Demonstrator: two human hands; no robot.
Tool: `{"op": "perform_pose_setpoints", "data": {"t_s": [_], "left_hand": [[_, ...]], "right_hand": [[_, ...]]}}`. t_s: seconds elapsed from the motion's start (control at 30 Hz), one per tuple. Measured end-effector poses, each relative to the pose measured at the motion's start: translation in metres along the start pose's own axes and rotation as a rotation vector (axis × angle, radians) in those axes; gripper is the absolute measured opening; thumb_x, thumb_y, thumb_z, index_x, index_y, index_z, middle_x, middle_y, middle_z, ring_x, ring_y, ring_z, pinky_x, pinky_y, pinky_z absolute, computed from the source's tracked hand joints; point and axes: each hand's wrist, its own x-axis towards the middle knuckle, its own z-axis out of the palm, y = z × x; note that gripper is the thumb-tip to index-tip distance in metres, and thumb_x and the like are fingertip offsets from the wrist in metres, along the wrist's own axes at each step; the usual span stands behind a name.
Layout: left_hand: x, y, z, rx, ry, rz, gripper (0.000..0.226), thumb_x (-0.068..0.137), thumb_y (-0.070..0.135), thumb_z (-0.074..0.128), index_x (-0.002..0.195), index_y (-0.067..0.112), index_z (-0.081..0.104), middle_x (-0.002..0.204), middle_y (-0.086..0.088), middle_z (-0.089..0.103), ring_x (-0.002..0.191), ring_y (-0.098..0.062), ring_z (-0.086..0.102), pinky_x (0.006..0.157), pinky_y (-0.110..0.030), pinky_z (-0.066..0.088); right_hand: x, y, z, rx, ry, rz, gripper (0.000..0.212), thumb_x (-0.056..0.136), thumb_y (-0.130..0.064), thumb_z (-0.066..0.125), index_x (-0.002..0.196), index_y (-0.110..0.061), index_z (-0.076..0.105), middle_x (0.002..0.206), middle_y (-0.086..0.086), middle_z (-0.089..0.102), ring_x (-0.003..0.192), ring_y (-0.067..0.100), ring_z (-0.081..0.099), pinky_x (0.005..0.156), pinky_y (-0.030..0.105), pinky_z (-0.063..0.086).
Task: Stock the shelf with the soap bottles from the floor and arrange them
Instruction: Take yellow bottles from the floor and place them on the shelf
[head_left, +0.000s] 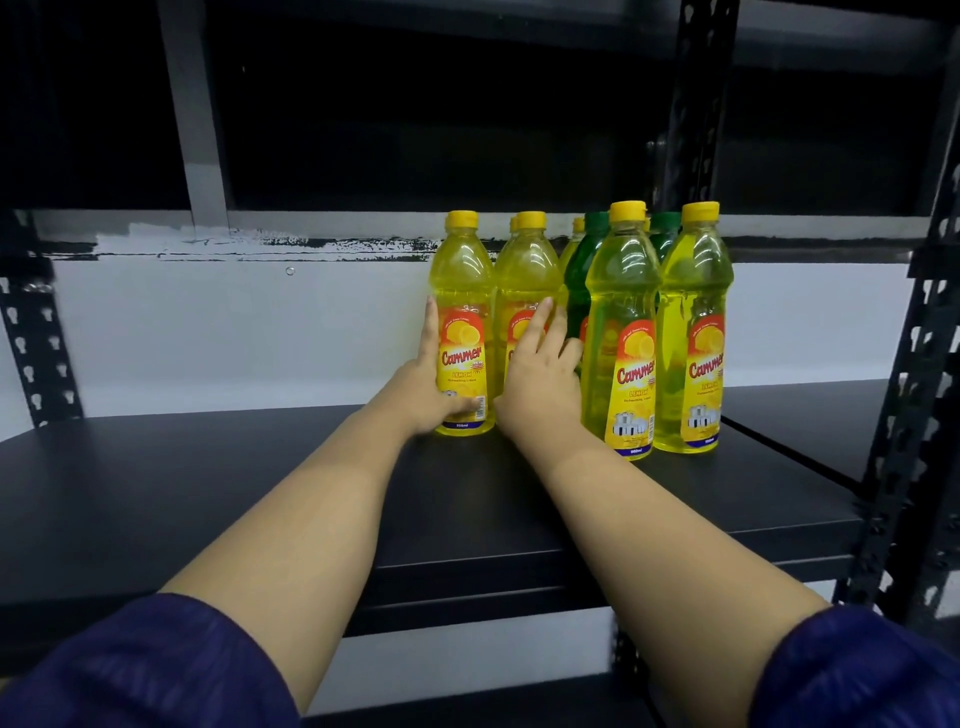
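Standing upright, bottle (462, 332) between hands (537, 376).

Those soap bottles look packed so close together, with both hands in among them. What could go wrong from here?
1. The left hand grips the leftmost bottle low down; shoving it sideways could tip it into the second bottle.
2. The right hand lies open against that second bottle, with a third bottle close beside it; a careless nudge might topple the tight cluster.
3. The green bottles behind are half hidden and could be knocked unseen.
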Motion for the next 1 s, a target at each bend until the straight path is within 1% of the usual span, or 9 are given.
{"op": "perform_pose_setpoints", "data": {"t_s": [0.13,0.2,0.3,0.47,0.63,0.73,0.83,0.9,1.0], "left_hand": [[0.000,-0.002,0.004,0.011,0.043,0.024,0.140,0.083,0.030,0.086,0.148,0.051,-0.036,0.154,-0.003,0.047,0.127,-0.027,0.059,0.106,-0.049,0.050],[0.001,-0.003,0.005,0.002,0.049,0.031,0.141,0.082,0.029,0.087,0.148,0.052,-0.035,0.154,-0.003,0.047,0.126,-0.026,0.060,0.106,-0.049,0.051],[0.001,-0.004,0.004,-0.001,0.043,0.027,0.141,0.082,0.027,0.087,0.148,0.052,-0.035,0.153,-0.002,0.048,0.125,-0.026,0.060,0.105,-0.048,0.051],[0.001,-0.005,0.003,0.003,0.029,0.033,0.140,0.082,0.026,0.086,0.148,0.051,-0.035,0.154,-0.002,0.046,0.127,-0.026,0.059,0.106,-0.049,0.051],[0.002,-0.006,0.005,0.003,0.048,0.040,0.140,0.082,0.026,0.087,0.149,0.052,-0.034,0.153,-0.003,0.047,0.126,-0.027,0.059,0.106,-0.051,0.050],[0.004,-0.007,0.008,0.016,0.072,0.049,0.141,0.081,0.028,0.087,0.149,0.051,-0.034,0.152,-0.004,0.049,0.126,-0.027,0.060,0.106,-0.050,0.050],[0.006,-0.010,0.010,0.030,0.080,0.046,0.141,0.081,0.030,0.087,0.149,0.051,-0.034,0.152,-0.004,0.049,0.125,-0.028,0.061,0.104,-0.049,0.051],[0.008,-0.010,0.010,0.031,0.080,0.043,0.142,0.080,0.030,0.088,0.149,0.051,-0.034,0.151,-0.004,0.050,0.124,-0.028,0.061,0.104,-0.048,0.051],[0.008,-0.009,0.010,0.052,0.095,0.038,0.144,0.078,0.031,0.089,0.148,0.052,-0.034,0.149,-0.005,0.051,0.124,-0.028,0.061,0.104,-0.050,0.051]], "right_hand": [[0.000,0.001,-0.003,0.006,-0.058,0.006,0.144,0.079,-0.038,0.089,0.161,-0.004,-0.024,0.173,0.016,-0.007,0.154,0.043,0.018,0.115,0.043,0.041],[0.001,0.003,0.000,-0.012,-0.050,0.014,0.142,0.081,-0.032,0.089,0.161,-0.005,-0.025,0.173,0.017,-0.006,0.153,0.043,0.022,0.113,0.043,0.044],[0.004,0.004,0.005,-0.040,-0.005,0.014,0.130,0.088,-0.016,0.081,0.161,-0.006,-0.025,0.173,0.017,-0.005,0.152,0.043,0.025,0.109,0.043,0.048],[0.005,0.007,0.006,-0.005,-0.018,0.017,0.129,0.087,-0.008,0.079,0.161,-0.009,-0.027,0.174,0.013,-0.010,0.155,0.042,0.022,0.111,0.044,0.046],[0.004,0.004,0.008,-0.009,-0.048,0.048,0.133,0.086,-0.011,0.082,0.160,-0.009,-0.028,0.174,0.012,-0.013,0.155,0.042,0.020,0.110,0.044,0.047],[0.003,0.002,0.012,-0.032,-0.031,0.067,0.125,0.091,-0.011,0.077,0.160,-0.006,-0.026,0.174,0.015,-0.013,0.155,0.042,0.020,0.109,0.043,0.048],[0.002,-0.001,0.014,-0.046,-0.005,0.077,0.119,0.094,-0.012,0.074,0.161,-0.004,-0.023,0.173,0.017,-0.008,0.154,0.041,0.023,0.106,0.041,0.050],[0.002,-0.001,0.012,-0.041,-0.011,0.075,0.123,0.091,-0.012,0.078,0.161,-0.002,-0.023,0.173,0.018,-0.005,0.153,0.041,0.025,0.106,0.042,0.050],[-0.005,0.003,0.000,0.017,-0.080,0.025,0.128,0.088,-0.019,0.083,0.162,-0.002,-0.020,0.172,0.019,-0.004,0.151,0.042,0.029,0.111,0.043,0.045]]}}
